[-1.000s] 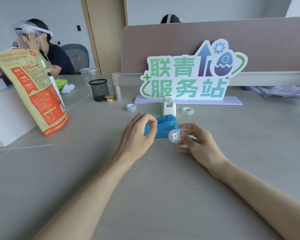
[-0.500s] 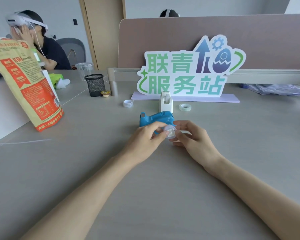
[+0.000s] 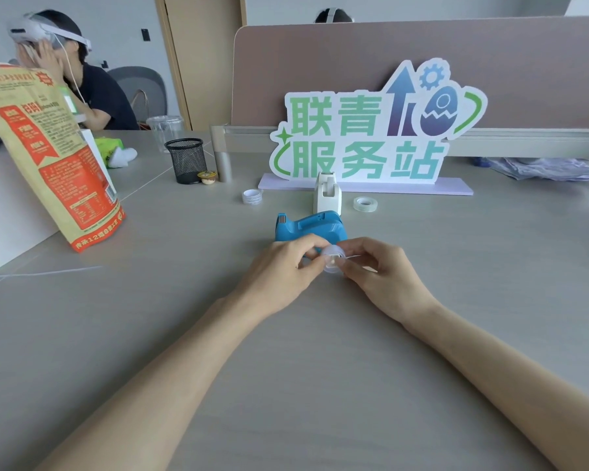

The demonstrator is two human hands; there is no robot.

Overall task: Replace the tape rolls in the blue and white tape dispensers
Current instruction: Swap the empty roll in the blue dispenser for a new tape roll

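Both sets of fingertips pinch one small clear tape roll (image 3: 333, 259), the left hand (image 3: 283, 271) closed on its left edge, the right hand (image 3: 383, 275) on its right, so its core faces the person. The blue dispenser (image 3: 308, 227) sits just behind the roll, its long axis running left-right; the white dispenser (image 3: 327, 195) stands behind that. Both hands look equally near; I'd guess the roll goes back into the blue one.

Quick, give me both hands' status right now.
Left hand: fingers pinched shut on the clear tape roll.
Right hand: also pinched shut on that tape roll, from the other side.
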